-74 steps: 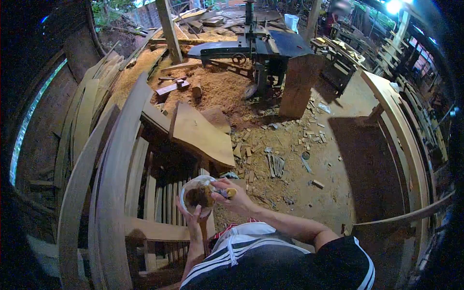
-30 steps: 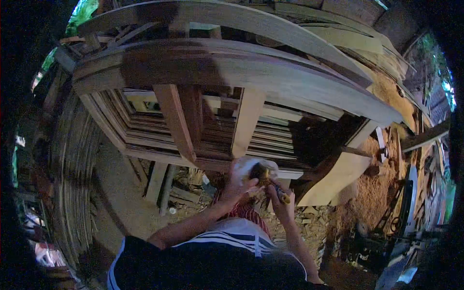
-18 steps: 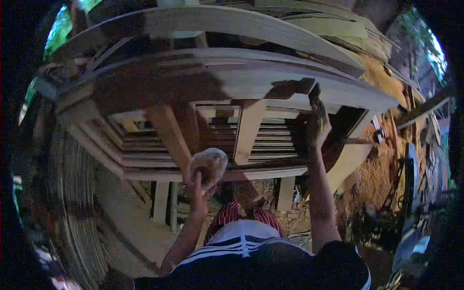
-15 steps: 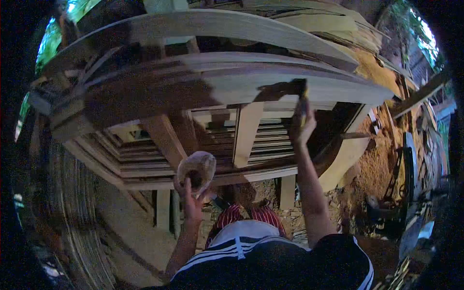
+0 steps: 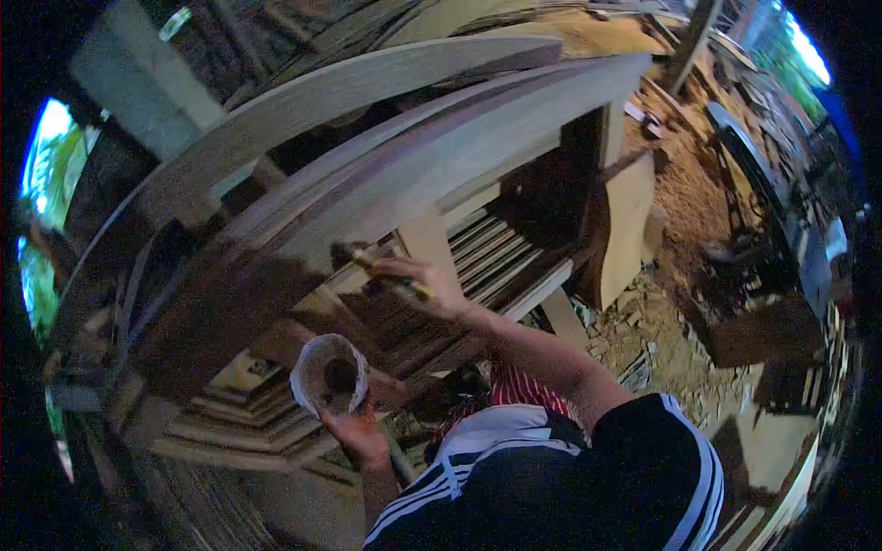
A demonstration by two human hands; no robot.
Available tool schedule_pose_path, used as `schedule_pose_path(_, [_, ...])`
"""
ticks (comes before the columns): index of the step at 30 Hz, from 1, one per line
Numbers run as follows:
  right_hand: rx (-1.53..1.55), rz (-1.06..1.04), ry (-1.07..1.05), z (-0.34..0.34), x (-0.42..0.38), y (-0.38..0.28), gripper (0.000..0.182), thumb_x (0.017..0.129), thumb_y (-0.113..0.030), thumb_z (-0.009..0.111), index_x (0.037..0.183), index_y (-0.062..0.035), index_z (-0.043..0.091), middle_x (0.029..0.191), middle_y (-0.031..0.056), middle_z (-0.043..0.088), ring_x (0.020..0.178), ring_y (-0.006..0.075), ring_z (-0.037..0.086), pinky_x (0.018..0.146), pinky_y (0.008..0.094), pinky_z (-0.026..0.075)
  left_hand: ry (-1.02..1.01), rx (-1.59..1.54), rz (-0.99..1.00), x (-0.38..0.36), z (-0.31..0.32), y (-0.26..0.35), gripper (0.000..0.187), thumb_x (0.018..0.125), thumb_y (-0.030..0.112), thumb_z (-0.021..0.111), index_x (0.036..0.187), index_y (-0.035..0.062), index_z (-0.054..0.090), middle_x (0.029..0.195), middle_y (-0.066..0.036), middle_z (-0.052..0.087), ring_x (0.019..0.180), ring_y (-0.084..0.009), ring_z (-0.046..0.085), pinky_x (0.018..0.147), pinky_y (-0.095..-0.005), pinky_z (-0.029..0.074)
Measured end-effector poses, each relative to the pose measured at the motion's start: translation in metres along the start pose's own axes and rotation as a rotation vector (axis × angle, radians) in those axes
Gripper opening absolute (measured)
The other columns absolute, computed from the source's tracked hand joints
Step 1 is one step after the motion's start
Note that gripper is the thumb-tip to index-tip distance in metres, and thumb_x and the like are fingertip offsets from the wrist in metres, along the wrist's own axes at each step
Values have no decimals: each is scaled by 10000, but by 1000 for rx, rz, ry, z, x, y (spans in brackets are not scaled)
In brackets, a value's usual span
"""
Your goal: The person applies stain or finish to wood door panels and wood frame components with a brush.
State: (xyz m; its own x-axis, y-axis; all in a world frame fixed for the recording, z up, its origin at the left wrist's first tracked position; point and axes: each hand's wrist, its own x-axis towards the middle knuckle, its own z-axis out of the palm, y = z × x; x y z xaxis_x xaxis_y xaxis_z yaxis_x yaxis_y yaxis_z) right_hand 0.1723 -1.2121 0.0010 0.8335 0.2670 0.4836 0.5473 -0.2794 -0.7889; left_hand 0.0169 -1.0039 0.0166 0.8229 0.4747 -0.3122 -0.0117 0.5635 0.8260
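My left hand [image 5: 364, 435] is closed around the lower side of a whitish plastic tub [image 5: 309, 378], tilted so that the dark brown contents show inside. In my right hand [image 5: 430, 283] is a paintbrush [image 5: 364, 261], its dark bristles right at the lower edge of a long wooden board [image 5: 514, 112]. That board is the top rail of a large wooden piece with slats beneath it. Its left part looks dark, while the right part is pale. The tub is below and left of the brush, in front of the slatted opening.
A second curved plank [image 5: 367, 84] runs behind the board. Stacked thin wood strips [image 5: 501, 262] show through the opening. To the right are a sawdust heap [image 5: 689, 193] and wood scraps [image 5: 634, 317] on the ground. A pale curved wooden panel [image 5: 623, 230] stands at the right end.
The view has turned and tilted. My right hand has brought the brush left along the board, from its right half to nearer the tub. My left hand still holds the tub.
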Motion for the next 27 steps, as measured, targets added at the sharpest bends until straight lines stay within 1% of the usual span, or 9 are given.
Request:
schedule_pose_path(6, [-22,123,689,-123,-42,68,269,821,-57,594,1089,-38,607,980,126,642,902,188,609,782,290,464,-182,-146,-127,1,7,-9,637,888,508,445,1400,188,241,1395,-101,337,1174,-331,441,856,-461,486])
schedule_pose_path(9, [-207,246,872,-155,-27,76,385,893,-324,497,1079,-9,619,980,85,642,867,143,580,781,283,452,-203,-60,-144,8,20,-9,660,871,518,469,1401,198,240,1403,-99,328,1176,-338,436,823,-457,501])
schedule_pose_path(12, [869,396,979,-140,-21,99,191,826,-38,584,1013,-25,620,927,62,638,820,158,591,732,240,458,-242,-19,-54,20,17,-25,680,858,525,487,1401,197,243,1403,-98,329,1151,-354,454,804,-468,504])
schedule_pose_path(14, [78,379,766,-93,-26,72,271,785,-23,571,1051,-48,616,1000,82,622,876,190,596,789,283,468,-354,-57,-88,37,14,-34,629,867,531,464,1383,215,293,1403,-78,346,1167,-342,451,811,-492,491])
schedule_pose_path(16, [-302,-18,537,-61,-29,52,413,734,-34,588,1146,-54,578,1112,149,595,1028,305,585,883,358,461,-449,-100,-131,47,31,-40,584,876,536,441,1365,233,343,1403,-57,363,1183,-330,449,818,-516,478])
schedule_pose_path(18, [48,5,219,-58,-22,7,395,762,-60,596,1156,-53,569,1132,152,584,1053,303,574,895,370,458,-298,-52,-150,43,56,-46,589,871,538,447,1366,238,336,1401,-74,360,1189,-344,444,751,-486,520])
schedule_pose_path(21, [-17,-65,36,-77,-3,10,334,816,-95,602,1146,-55,575,1109,129,603,1032,255,589,888,345,459,-368,66,-194,34,90,-53,643,869,531,462,1386,193,284,1378,-90,373,1204,-315,415,795,-493,490])
schedule_pose_path(25, [287,136,135,-152,6,64,244,865,-148,603,1087,-46,608,1023,98,641,957,167,597,847,302,468,-399,148,-214,29,134,-72,642,866,537,467,1381,193,297,1373,-88,380,1204,-311,419,819,-506,474])
schedule_pose_path(27, [232,121,221,-214,8,78,226,873,-149,599,1062,-27,616,984,85,651,918,141,597,822,286,474,-440,100,-287,37,148,-88,614,852,522,479,1378,261,301,1422,-41,333,1217,-327,423,686,-488,540])
